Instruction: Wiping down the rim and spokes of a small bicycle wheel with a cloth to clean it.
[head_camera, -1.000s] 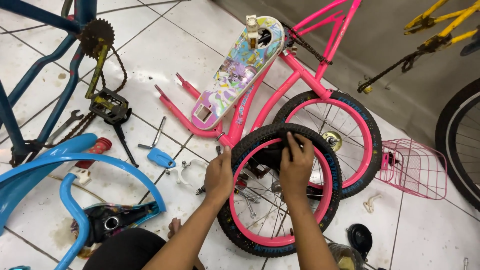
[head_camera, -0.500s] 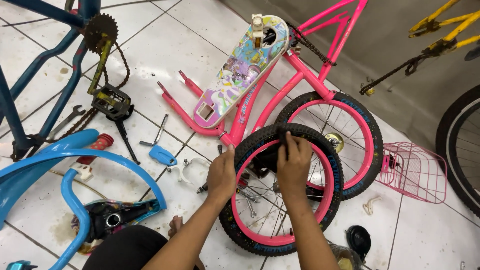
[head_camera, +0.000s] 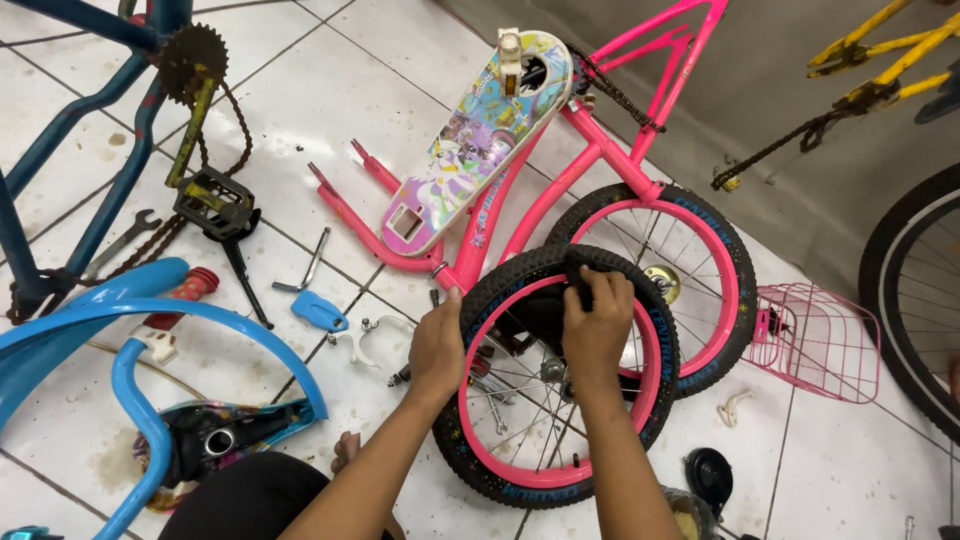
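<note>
Tiled floor (head_camera: 300, 110); both hands' grip clenched on wheel (head_camera: 560, 370): left hand (head_camera: 438, 345), right hand (head_camera: 597, 325); fingertips hidden.

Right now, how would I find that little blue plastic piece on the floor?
Start at the pink frame lying on the white tiles. Go to its near end, then toward the blue frame. The blue piece lies flat there, between a bent metal tool and a white clip. It is the only small flat light-blue thing there.
</note>
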